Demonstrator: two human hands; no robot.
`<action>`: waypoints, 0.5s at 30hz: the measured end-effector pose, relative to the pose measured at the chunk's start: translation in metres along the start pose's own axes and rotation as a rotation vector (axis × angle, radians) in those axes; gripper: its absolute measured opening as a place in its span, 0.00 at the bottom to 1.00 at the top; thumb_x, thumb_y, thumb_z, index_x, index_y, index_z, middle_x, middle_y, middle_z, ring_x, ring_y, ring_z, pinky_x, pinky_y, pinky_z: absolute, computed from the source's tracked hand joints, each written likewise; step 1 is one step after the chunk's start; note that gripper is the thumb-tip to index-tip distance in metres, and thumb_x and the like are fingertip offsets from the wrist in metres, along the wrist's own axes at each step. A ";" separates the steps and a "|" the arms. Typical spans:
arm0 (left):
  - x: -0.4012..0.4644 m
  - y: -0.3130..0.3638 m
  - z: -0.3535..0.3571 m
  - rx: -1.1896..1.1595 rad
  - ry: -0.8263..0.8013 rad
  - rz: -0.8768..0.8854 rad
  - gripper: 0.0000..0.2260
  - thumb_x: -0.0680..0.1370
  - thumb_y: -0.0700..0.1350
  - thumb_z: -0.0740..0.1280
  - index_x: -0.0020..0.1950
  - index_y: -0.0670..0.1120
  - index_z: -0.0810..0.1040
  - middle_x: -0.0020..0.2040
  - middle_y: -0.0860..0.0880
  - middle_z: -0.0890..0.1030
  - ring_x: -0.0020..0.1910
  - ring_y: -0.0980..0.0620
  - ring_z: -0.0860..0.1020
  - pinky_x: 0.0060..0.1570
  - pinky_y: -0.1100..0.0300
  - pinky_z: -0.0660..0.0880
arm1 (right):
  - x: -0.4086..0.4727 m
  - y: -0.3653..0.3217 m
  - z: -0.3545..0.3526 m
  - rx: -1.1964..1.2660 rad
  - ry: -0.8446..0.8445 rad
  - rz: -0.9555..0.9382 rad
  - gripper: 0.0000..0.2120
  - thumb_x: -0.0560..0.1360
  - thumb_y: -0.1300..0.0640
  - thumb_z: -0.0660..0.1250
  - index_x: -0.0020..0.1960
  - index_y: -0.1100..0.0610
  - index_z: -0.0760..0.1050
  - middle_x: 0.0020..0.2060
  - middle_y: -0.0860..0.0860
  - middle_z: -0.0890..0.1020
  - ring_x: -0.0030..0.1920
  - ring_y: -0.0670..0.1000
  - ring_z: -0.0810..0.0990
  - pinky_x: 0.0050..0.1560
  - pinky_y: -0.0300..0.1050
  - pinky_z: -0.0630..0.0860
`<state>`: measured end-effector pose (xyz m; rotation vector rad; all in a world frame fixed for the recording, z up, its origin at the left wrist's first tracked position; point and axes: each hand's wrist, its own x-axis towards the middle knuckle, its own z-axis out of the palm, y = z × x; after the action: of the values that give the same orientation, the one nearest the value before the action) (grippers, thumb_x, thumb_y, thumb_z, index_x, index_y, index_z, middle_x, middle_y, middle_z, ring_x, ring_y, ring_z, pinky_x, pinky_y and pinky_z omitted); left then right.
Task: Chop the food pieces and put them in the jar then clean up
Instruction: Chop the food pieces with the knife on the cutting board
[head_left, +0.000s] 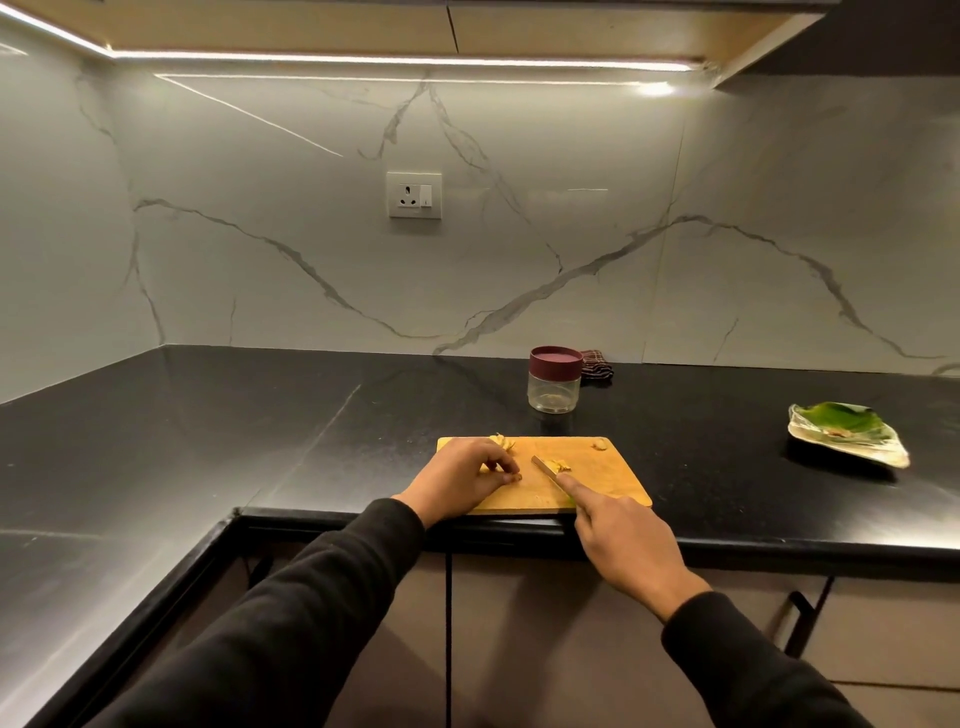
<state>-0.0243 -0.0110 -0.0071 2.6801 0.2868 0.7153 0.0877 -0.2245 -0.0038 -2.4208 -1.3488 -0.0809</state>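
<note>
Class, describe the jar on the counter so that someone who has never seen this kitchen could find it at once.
Start at the wooden cutting board on the black counter. Just behind it, toward the marble wall, stands the jar. It is a small clear container with a dark maroon lid, unlike the checked cloth beside it.

The board (597, 483) lies on the surface (311, 415), at its front edge. The left hand (462, 475) rests on the board's left part; the right hand (623, 535) is at the board's front right, holding the knife (545, 469) over the board's middle. Food pieces (562, 464) lie beside the blade; others lie at the far left (503, 440) and far right (600, 443) corners. The jar (554, 379) stands behind the board, the cloth (596, 367) just right of it, by the wall. The plate (847, 434) lies well to the right.
</note>
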 end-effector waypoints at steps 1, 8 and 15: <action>0.001 0.002 0.000 0.005 -0.001 0.003 0.09 0.78 0.47 0.71 0.59 0.50 0.84 0.56 0.54 0.83 0.51 0.61 0.77 0.52 0.74 0.73 | 0.000 0.000 0.000 0.002 0.000 0.002 0.24 0.86 0.48 0.51 0.80 0.38 0.52 0.41 0.46 0.77 0.40 0.45 0.76 0.44 0.44 0.78; 0.007 0.012 0.004 0.070 0.002 -0.024 0.10 0.77 0.51 0.72 0.56 0.49 0.84 0.51 0.52 0.82 0.47 0.56 0.79 0.52 0.58 0.80 | -0.002 -0.002 0.001 0.001 0.010 0.007 0.25 0.85 0.48 0.51 0.81 0.38 0.52 0.41 0.46 0.76 0.39 0.44 0.75 0.42 0.44 0.77; 0.004 0.012 0.008 0.018 0.059 -0.087 0.13 0.75 0.52 0.74 0.56 0.48 0.81 0.49 0.52 0.81 0.46 0.55 0.78 0.48 0.62 0.79 | 0.000 -0.004 -0.002 0.025 -0.044 0.009 0.26 0.85 0.48 0.52 0.81 0.41 0.50 0.40 0.44 0.74 0.39 0.44 0.74 0.40 0.41 0.73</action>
<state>-0.0157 -0.0234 -0.0073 2.6478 0.4240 0.7700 0.0843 -0.2236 -0.0008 -2.4212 -1.3500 -0.0085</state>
